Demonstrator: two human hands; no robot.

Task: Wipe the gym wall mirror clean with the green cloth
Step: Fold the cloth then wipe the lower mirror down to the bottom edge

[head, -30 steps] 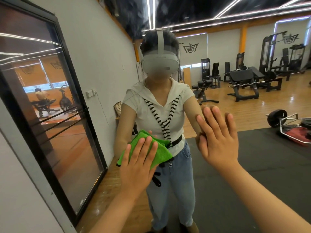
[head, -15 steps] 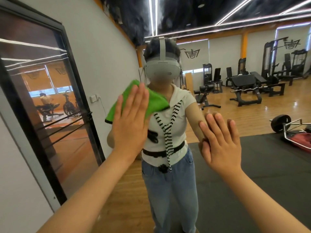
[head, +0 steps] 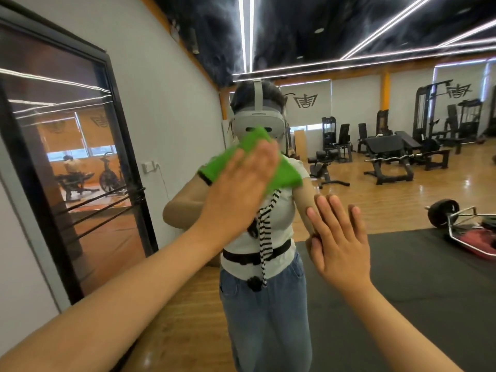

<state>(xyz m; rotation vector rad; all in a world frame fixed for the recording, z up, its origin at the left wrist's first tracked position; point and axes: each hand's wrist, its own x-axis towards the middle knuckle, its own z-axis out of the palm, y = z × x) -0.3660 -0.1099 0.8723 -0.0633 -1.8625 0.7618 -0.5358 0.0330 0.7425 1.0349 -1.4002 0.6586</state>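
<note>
Closest in, two bare forearms reach out to the glass. The left hand (head: 241, 189) lies flat, fingers straight and close together. It presses the green cloth (head: 285, 174) onto the mirror (head: 349, 183), high up over the chin of the person's own reflection. No finger curls round the cloth, so palm pressure alone pins it. The right hand (head: 341, 245) is spread wide and flat on the glass, lower and to the right, holding nothing and likely bracing.

The trouble spots are these. If the palm eases off mid-stroke, the cloth could slip down the glass or drop. Its loose corners stick out past the hand and may fold under, leaving skin to smear the surface. That bare right palm will probably leave prints, so its patch needs a pass too. It is also the one thing sitting in the cloth's path to the right.

Deeper in the reflection, a black floor mat (head: 429, 277) lies behind the person, with a barbell (head: 442, 213) at its edge. A black-framed door (head: 80, 157) stands to the left, though whether it is real or reflected can't be told. Weight benches (head: 389, 149) line the far wall.
</note>
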